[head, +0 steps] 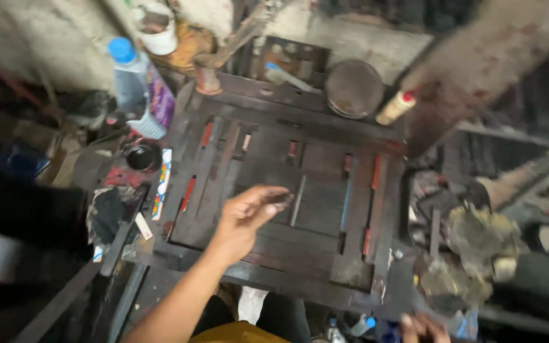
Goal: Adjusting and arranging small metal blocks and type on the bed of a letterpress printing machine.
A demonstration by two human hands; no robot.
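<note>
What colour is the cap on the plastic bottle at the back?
Blue cap on the clear plastic bottle, seen in the head view.

Slatted bench top (325, 248) — dark, grimy wood, matt; bottle (136, 86) — clear glossy plastic, blue cap.

— How is the left arm seen?

— It is stretched forward and up from the lower edge of the view, bare along the forearm, the wrist held nearly straight. The left hand (244, 219) is turned thumb-up, and its fingers (267, 192) are drawn together toward the thumb in a pinch, the tips darkened with grime. Something small and dark appears to be nipped there, though it is blurred.

— And the right hand (422, 328)?

— Only a few fingertips are shown at the bottom edge, curled slightly. Whether anything is gripped by them cannot be told; the arm is cut off.
</note>
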